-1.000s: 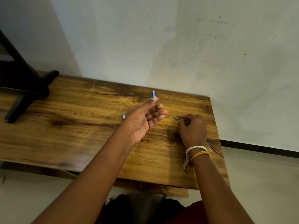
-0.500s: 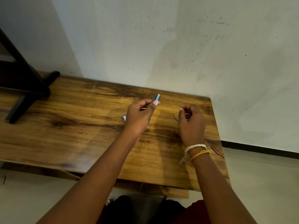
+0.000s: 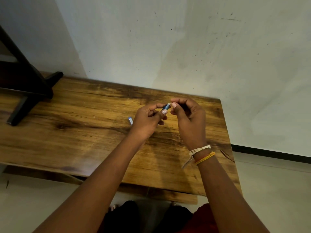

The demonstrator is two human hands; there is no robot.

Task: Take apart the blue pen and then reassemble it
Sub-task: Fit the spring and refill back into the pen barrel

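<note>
Two hands are meeting above the wooden desk [image 3: 84,132], the left hand [image 3: 148,120] gripping the blue pen barrel [image 3: 165,107] while the right hand [image 3: 188,115] is pinching a small part at its tip, a blue cap [image 3: 130,120] lying nearby.

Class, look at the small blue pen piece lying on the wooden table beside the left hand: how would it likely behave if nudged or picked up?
The small blue pen piece is tiny beside the left hand, so it is probably very light and would skid at a nudge. It looks rounded and lies flat on the smooth wooden table, so it may roll. Being short, it probably needs a fingertip pinch and could slip out.
</note>
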